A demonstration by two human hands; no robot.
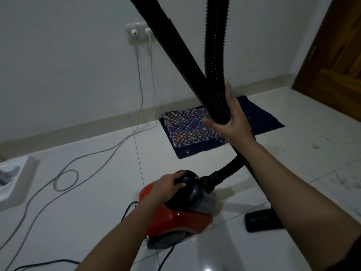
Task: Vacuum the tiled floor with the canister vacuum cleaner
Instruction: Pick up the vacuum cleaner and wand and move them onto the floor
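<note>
A red and black canister vacuum cleaner (181,216) sits on the white tiled floor (97,202) just in front of me. My left hand (168,185) grips the black handle on top of it. My right hand (228,116) is wrapped around the black ribbed hose (214,55) and the smooth black wand tube (175,45), which cross in front of it. The hose curves down behind my right arm into the canister's front. The black floor nozzle (261,220) rests on the tiles at the right, beside my right forearm.
A dark blue mat with a checkered cloth (195,130) lies against the wall ahead. Two white cables (144,85) hang from a wall socket (140,33) and trail across the floor to the left. A white box (17,182) sits at the left; a wooden door (336,55) stands at the right.
</note>
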